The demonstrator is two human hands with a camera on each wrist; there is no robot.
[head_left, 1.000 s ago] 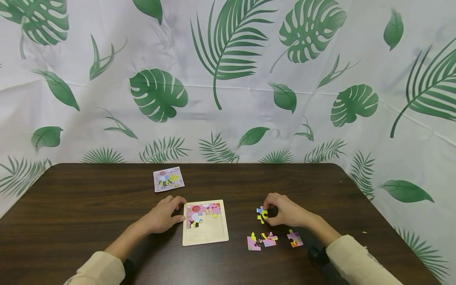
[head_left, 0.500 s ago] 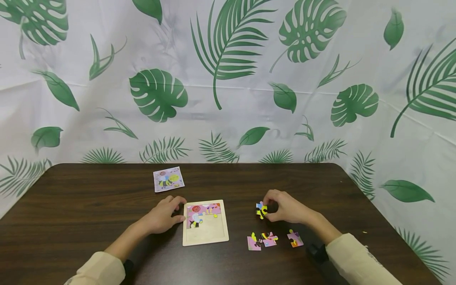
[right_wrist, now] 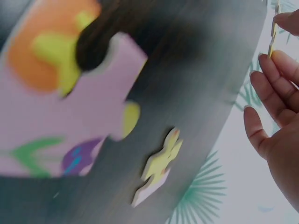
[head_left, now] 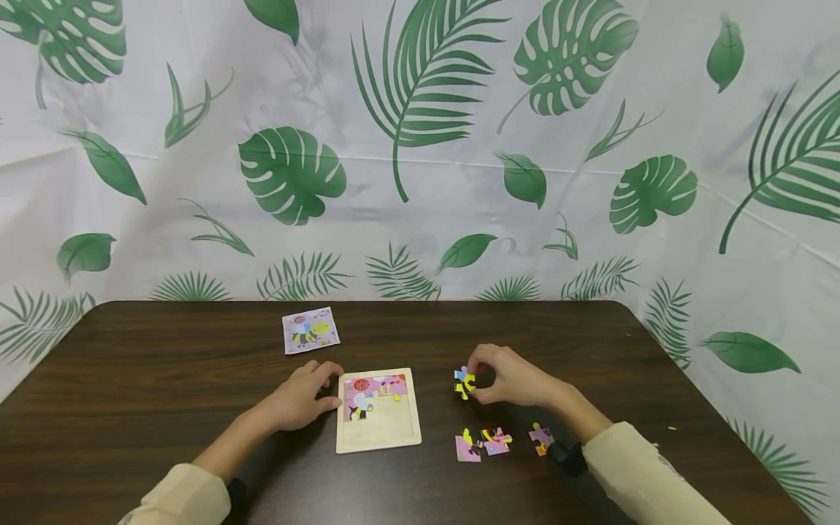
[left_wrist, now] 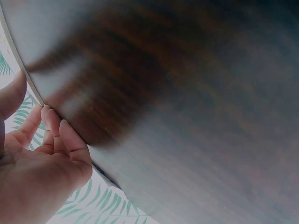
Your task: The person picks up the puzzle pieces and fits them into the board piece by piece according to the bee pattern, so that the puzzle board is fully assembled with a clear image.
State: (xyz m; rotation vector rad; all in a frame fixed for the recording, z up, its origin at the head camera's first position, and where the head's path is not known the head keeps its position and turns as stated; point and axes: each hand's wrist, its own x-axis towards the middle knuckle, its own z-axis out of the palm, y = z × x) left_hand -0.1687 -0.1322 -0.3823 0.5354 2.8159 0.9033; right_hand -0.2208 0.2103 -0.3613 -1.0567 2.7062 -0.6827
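Note:
My left hand (head_left: pixel 302 395) rests at the left edge of a square wooden puzzle tray (head_left: pixel 377 434), its thumb and fingertips touching that edge. Several pieces with pink, white and yellow print fill the tray's top and left parts; bare wood shows below. In the left wrist view, the fingertips (left_wrist: pixel 65 125) lie along the tray's thin edge. My right hand (head_left: pixel 518 379) pinches a blue, yellow and black jigsaw piece (head_left: pixel 464 383) between thumb and fingers, to the right of the tray. The right wrist view shows this piece edge-on at its top right corner.
Below the right hand lie a pink and yellow piece (head_left: pixel 467 446), a pink piece (head_left: pixel 496 440) and a pink and orange piece (head_left: pixel 541 438), the last partly behind the wrist strap. A bee picture card (head_left: pixel 310 330) lies behind the left hand on the dark table (head_left: pixel 197 343).
Holding the jigsaw piece throughout, my right hand has moved left towards the tray and slightly away from me. The left hand and tray have stayed in place.

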